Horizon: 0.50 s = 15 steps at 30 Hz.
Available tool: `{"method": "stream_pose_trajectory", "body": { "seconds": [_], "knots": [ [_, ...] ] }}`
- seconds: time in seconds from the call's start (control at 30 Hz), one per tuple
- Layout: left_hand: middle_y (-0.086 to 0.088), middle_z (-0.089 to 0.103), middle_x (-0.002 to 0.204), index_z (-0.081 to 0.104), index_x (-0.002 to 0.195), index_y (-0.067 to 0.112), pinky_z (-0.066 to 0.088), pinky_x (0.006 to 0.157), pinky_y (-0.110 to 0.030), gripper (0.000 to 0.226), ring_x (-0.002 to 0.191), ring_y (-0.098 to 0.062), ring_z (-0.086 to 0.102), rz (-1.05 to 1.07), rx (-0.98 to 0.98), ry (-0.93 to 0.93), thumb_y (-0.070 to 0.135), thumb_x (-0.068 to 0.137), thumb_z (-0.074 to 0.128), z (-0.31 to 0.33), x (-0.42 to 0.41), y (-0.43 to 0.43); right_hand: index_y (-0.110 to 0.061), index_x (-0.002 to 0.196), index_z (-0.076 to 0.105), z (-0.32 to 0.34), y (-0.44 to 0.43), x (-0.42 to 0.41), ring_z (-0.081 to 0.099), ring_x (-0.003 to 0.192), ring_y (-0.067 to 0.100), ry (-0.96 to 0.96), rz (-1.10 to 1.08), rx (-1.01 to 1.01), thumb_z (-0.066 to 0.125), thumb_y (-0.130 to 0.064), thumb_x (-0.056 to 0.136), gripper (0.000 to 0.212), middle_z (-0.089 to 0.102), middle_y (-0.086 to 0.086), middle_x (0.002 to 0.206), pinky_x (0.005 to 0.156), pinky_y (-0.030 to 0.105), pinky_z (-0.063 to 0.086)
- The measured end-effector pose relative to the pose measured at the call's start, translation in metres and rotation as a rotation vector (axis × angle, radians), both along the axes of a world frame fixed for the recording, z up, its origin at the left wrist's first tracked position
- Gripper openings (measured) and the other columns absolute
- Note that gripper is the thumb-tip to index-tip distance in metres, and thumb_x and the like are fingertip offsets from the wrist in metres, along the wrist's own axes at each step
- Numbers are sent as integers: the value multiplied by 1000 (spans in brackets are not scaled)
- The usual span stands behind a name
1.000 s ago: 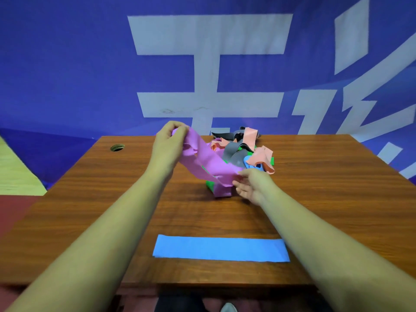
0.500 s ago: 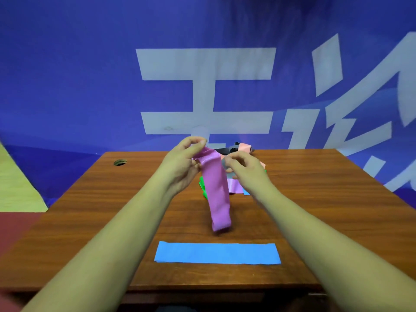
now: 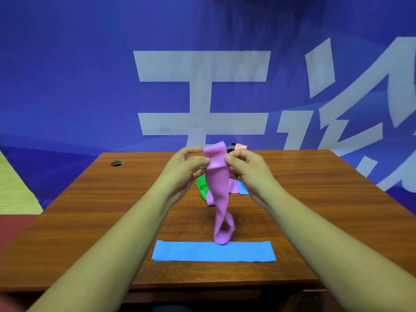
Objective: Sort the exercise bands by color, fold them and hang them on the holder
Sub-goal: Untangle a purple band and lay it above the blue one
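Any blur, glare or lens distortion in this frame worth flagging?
Head view: evenly lit, no motion blur; a small sheen on the purple stretchy exercise band where the left hand and right hand pinch it; wide-angle lens stretches the forearms and splays the brown wooden table; blue banner slightly soft.

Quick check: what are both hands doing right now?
Left hand: pinching the top of the purple band.
Right hand: pinching the same purple band, which hangs down.

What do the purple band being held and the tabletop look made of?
Purple band: likely thin latex or rubber, smooth, slightly shiny; it hangs limp and twists. Tabletop: brown wood grain, possibly laminate or veneer, with soft sheen.
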<state>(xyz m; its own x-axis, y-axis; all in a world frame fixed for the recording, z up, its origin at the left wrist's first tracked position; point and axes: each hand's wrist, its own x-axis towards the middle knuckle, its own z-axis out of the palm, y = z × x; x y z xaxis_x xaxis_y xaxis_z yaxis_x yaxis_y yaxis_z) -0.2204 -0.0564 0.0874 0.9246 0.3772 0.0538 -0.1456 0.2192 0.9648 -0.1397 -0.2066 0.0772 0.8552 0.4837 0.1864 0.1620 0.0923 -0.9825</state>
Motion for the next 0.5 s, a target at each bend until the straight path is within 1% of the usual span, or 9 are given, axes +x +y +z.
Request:
{"method": "stream_pose_trajectory", "body": {
  "seconds": [0.03,0.07,0.1,0.17,0.23,0.3,0.37,0.43,0.5],
  "knots": [
    [-8,67,92,60,114,9,47,72,-24,27,77,-15,64,-13,53,17,0,89,63,0,-1,-1,-9,86,66,1,0,0,58,69,12,-4,-6,-1,59,-13,95,12,63,1,74,66,27,49],
    [-4,67,89,64,110,11,43,69,-23,21,74,-12,63,-21,131,32,5,90,64,0,-1,-2,-9,86,65,2,-1,-1,55,66,11,-3,-8,0,59,-13,95,11,61,0,72,63,25,47],
    [0,68,86,67,106,13,41,70,-24,16,73,-10,62,-20,203,34,8,91,64,-1,-2,-3,-8,87,65,3,-1,-1,54,66,12,-3,-7,2,60,-13,94,10,60,0,72,62,25,45],
    [5,69,81,71,101,14,42,73,-27,12,72,-7,61,12,293,4,10,91,63,-2,-3,-4,-5,93,68,4,-2,-2,55,70,14,-6,3,7,63,-13,92,10,62,2,75,66,28,45],
    [8,68,76,72,98,13,42,71,-26,10,70,-6,59,49,331,-28,12,92,63,-2,-3,-4,2,101,68,7,-4,-3,58,68,13,11,40,13,65,-15,92,19,64,3,77,67,29,48],
    [9,67,76,72,97,13,42,70,-27,9,72,-7,58,71,369,-39,13,91,64,-2,-2,-4,8,102,65,11,-6,-4,59,69,14,15,69,4,66,-15,91,25,63,7,78,70,32,51],
    [6,67,80,69,99,13,43,72,-30,9,72,-8,59,79,377,-51,15,92,65,-2,0,-5,8,93,64,15,-7,-5,59,75,19,-4,43,-14,67,-12,90,20,61,11,81,72,34,53],
    [2,67,81,63,104,17,45,73,-29,12,70,-7,60,62,393,-70,18,92,66,-3,1,-8,2,88,65,21,-7,-5,59,75,21,14,8,4,66,-10,90,12,61,14,81,67,30,53],
    [4,66,78,58,109,19,47,73,-23,21,72,-7,61,10,460,-108,18,91,68,-8,0,-10,3,91,66,26,-7,-4,61,75,23,69,-9,46,65,-10,91,13,63,16,84,63,28,54]
  ]
}}
